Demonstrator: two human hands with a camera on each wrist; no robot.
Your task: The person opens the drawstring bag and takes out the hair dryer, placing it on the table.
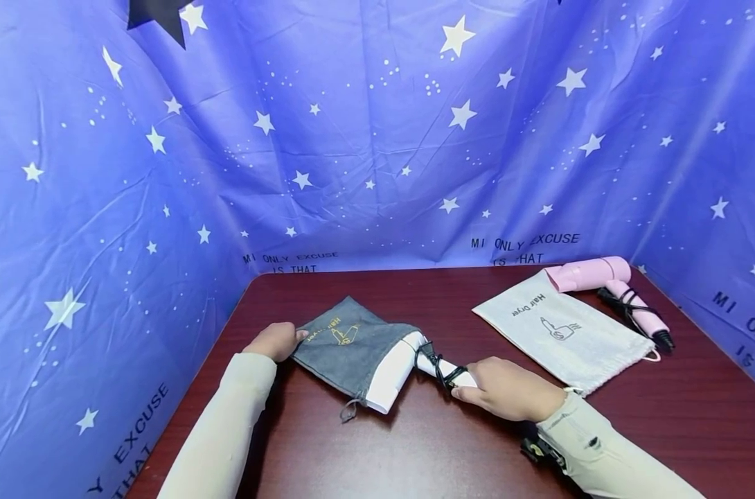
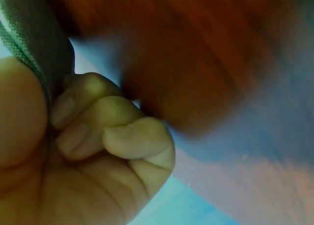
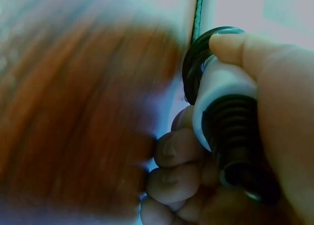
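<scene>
A white hair dryer (image 1: 393, 374) lies partly inside a grey drawstring bag (image 1: 352, 346) that carries yellow lettering and a dryer drawing. My right hand (image 1: 508, 389) grips the end of its handle, which has a black cord (image 1: 442, 371) wound round it. In the right wrist view, thumb and fingers close round the white handle (image 3: 230, 77), with the ribbed black cord sleeve (image 3: 233, 131) sticking out. My left hand (image 1: 279, 341) pinches the bag's left corner; in the left wrist view its fingers curl against the grey cloth (image 2: 41, 33). The dryer's far end is hidden in the bag.
At the right of the dark red table (image 1: 440, 443) lies a white drawstring bag (image 1: 558, 333) marked "Hair Dryer". A pink hair dryer (image 1: 592, 274) with a black cord round its handle rests at that bag's far edge. Blue star-printed cloth (image 1: 365, 138) hangs round the table's back and sides.
</scene>
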